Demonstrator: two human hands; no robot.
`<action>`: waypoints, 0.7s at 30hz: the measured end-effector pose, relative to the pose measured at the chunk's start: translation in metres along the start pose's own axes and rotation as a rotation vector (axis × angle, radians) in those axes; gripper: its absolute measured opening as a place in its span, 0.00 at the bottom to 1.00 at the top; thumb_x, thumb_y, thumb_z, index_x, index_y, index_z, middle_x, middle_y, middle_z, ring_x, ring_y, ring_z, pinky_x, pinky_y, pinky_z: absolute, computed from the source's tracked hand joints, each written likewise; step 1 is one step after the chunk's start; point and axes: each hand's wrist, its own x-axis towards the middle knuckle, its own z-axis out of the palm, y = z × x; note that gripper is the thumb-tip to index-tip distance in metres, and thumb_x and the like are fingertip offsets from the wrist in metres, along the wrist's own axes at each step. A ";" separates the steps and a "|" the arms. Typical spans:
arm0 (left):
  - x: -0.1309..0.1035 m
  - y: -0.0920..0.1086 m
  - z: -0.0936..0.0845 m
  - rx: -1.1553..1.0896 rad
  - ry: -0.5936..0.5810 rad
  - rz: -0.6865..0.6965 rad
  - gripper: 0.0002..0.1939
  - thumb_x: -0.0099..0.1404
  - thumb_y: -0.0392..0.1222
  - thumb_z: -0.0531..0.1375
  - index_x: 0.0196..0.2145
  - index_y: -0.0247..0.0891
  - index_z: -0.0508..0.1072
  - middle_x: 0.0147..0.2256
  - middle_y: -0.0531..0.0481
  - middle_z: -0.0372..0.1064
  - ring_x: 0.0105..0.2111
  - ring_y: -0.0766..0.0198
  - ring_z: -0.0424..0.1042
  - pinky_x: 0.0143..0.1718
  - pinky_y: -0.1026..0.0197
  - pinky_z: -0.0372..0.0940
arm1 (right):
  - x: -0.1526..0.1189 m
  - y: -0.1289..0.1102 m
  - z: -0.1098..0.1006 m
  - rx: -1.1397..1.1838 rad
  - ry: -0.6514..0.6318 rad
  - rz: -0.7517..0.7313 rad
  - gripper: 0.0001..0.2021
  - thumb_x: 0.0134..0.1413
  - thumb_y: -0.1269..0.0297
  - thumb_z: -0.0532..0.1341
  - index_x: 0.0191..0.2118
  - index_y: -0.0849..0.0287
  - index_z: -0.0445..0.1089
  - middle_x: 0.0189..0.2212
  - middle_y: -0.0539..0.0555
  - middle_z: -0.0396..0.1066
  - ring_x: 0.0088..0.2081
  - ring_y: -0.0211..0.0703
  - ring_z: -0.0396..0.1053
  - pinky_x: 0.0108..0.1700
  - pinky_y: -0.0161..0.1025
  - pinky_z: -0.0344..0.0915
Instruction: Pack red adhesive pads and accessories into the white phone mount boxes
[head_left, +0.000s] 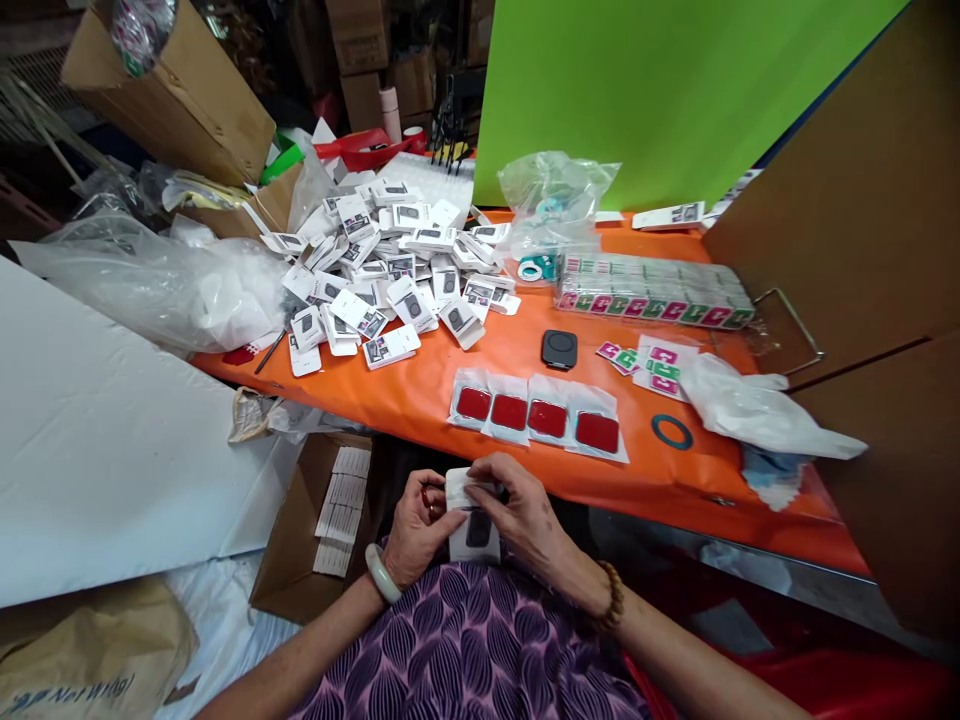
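Close to my lap, a small white box with a dark device printed on its front is held between both hands. My left hand grips its left side, the thumb lying across the front. With fingers bent, my right hand pinches at the white upper end of the box. Whether that end is a flap or something going in or out, I cannot tell. Straight ahead on the orange table lies a row of several clear packets with red squares. Behind them sits a black square pad.
A heap of similar white boxes covers the table's left part. Packed sticker sheets, loose stickers, a dark ring and a white plastic bag are on the right. An open carton holding white boxes stands low left.
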 end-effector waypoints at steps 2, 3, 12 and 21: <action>-0.003 -0.002 -0.001 0.036 -0.003 0.030 0.23 0.55 0.46 0.67 0.43 0.40 0.60 0.28 0.56 0.67 0.26 0.70 0.65 0.29 0.67 0.61 | -0.001 0.001 0.003 0.020 0.152 0.025 0.03 0.54 0.65 0.61 0.35 0.57 0.67 0.37 0.54 0.65 0.40 0.44 0.64 0.44 0.41 0.62; -0.003 -0.003 -0.003 0.068 -0.005 0.040 0.22 0.56 0.47 0.66 0.43 0.40 0.60 0.28 0.56 0.67 0.26 0.70 0.65 0.28 0.67 0.60 | -0.002 0.003 0.003 0.040 0.193 0.053 0.05 0.53 0.63 0.62 0.33 0.57 0.67 0.37 0.54 0.64 0.40 0.44 0.63 0.43 0.41 0.62; 0.004 0.000 -0.002 0.396 -0.021 0.082 0.14 0.61 0.51 0.59 0.35 0.36 0.74 0.29 0.51 0.70 0.28 0.67 0.65 0.31 0.66 0.60 | -0.022 0.014 -0.005 0.186 -0.052 0.232 0.12 0.59 0.56 0.57 0.34 0.58 0.70 0.30 0.52 0.68 0.33 0.41 0.66 0.37 0.38 0.62; 0.004 0.006 0.000 0.380 0.037 0.004 0.13 0.58 0.48 0.62 0.27 0.34 0.75 0.25 0.50 0.71 0.27 0.66 0.65 0.31 0.64 0.61 | -0.035 0.025 0.005 0.322 -0.116 0.312 0.14 0.56 0.52 0.60 0.37 0.58 0.75 0.32 0.53 0.67 0.34 0.41 0.67 0.36 0.38 0.64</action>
